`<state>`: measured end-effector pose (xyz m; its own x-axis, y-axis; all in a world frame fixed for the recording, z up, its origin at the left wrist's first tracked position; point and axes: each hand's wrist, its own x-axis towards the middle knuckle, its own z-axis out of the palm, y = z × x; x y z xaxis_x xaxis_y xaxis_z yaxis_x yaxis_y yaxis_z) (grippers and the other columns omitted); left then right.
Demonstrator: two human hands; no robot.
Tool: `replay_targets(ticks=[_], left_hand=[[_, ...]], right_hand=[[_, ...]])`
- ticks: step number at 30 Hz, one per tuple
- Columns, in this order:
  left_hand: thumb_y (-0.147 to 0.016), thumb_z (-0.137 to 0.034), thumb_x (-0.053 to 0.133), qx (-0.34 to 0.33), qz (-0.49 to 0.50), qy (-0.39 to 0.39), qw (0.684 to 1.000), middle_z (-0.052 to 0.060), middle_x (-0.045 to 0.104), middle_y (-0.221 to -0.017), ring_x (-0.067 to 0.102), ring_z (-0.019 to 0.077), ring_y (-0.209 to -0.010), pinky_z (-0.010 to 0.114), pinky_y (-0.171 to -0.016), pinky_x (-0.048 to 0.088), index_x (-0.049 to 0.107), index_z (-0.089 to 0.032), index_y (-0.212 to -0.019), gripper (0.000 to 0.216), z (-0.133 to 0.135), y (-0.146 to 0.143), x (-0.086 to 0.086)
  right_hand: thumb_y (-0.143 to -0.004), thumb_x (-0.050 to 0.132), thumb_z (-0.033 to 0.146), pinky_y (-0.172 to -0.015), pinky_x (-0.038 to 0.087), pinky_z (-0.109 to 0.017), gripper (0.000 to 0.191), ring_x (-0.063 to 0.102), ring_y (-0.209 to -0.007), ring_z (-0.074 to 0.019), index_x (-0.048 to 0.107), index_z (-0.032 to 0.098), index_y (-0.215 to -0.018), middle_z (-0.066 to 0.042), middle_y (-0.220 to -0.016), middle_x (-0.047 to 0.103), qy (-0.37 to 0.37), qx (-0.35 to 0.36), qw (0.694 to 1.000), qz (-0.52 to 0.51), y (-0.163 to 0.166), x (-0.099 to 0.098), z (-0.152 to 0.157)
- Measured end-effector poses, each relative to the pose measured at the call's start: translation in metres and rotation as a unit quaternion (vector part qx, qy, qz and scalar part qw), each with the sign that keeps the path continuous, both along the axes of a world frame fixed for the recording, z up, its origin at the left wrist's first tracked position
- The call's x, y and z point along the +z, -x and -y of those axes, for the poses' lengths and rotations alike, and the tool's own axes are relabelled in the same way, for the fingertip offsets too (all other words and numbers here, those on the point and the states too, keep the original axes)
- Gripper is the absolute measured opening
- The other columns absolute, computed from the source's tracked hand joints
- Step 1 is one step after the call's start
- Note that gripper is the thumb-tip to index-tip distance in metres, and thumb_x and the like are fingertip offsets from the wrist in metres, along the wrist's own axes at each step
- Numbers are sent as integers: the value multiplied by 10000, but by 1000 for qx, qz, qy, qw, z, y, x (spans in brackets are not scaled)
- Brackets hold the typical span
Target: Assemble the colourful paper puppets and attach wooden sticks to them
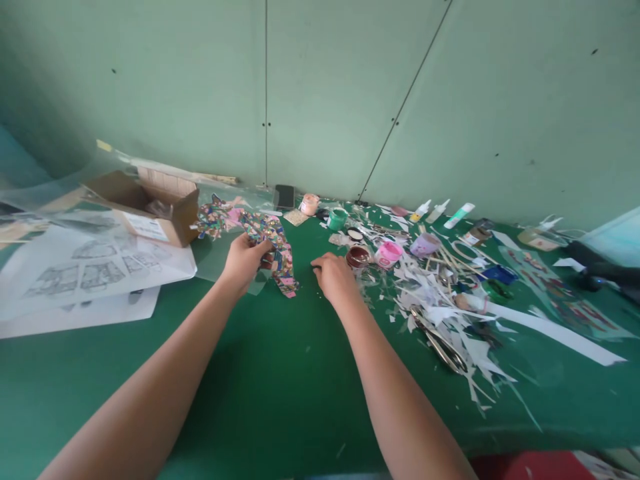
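Observation:
My left hand (244,261) is closed on a curved, multicoloured patterned piece (281,250), with the thumb on top and the fingers beneath. The piece is pink, blue and gold, and its lower tip comes close to the green tabletop. Just to the right, my right hand (334,275) is closed in a pinch low over the table. A small dark tip shows at its fingers, too little to name. Beyond my left hand lies another patterned piece (213,219). A jar of dark red paint (358,257) stands beside my right hand.
An open cardboard box (173,213) and printed sheets (95,267) lie at left. Pink (389,254) and green (337,219) jars stand behind. On the right are white paper scraps (440,300), metal scissors (440,343) and glue bottles (439,211). A phone (284,197) rests near the wall.

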<state>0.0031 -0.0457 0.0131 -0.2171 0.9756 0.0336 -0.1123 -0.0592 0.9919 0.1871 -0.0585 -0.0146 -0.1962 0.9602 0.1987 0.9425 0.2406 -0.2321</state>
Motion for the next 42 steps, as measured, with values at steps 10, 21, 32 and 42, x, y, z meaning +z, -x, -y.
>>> replay_targets(ticks=[10,21,32,42], left_hand=[[-559,-216,575,44,51,26,997,-60,466,-512,471,97,-416,203,-381,385,485,-190,-597,101,-1,-1,-1],[-668,-217,644,-12,72,62,995,-42,499,-566,511,108,-429,217,-390,411,498,-182,-655,151,-1,-2,-1],[-629,-210,674,-24,46,38,998,-49,511,-552,538,113,-430,234,-409,458,539,-163,-672,150,1,-2,-1],[-574,-349,784,-148,15,6,989,10,634,-672,553,104,-514,226,-491,469,635,-144,-750,309,7,-6,-4]], right_hand=[[-786,546,56,-748,458,-278,248,641,-824,-203,709,170,-935,-88,-867,693,20,-8,1000,-21,0,-1,-2],[-739,494,80,-751,477,-316,268,637,-767,-206,699,164,-891,-76,-853,705,-259,-173,928,-202,-49,45,5],[-768,560,202,-729,461,-343,150,624,-748,-219,700,194,-822,-76,-821,702,-182,-273,917,-225,-73,43,8],[-784,670,424,-693,491,-309,541,641,-751,-176,533,195,-1254,-56,-961,686,46,-5,932,-359,27,23,19]])
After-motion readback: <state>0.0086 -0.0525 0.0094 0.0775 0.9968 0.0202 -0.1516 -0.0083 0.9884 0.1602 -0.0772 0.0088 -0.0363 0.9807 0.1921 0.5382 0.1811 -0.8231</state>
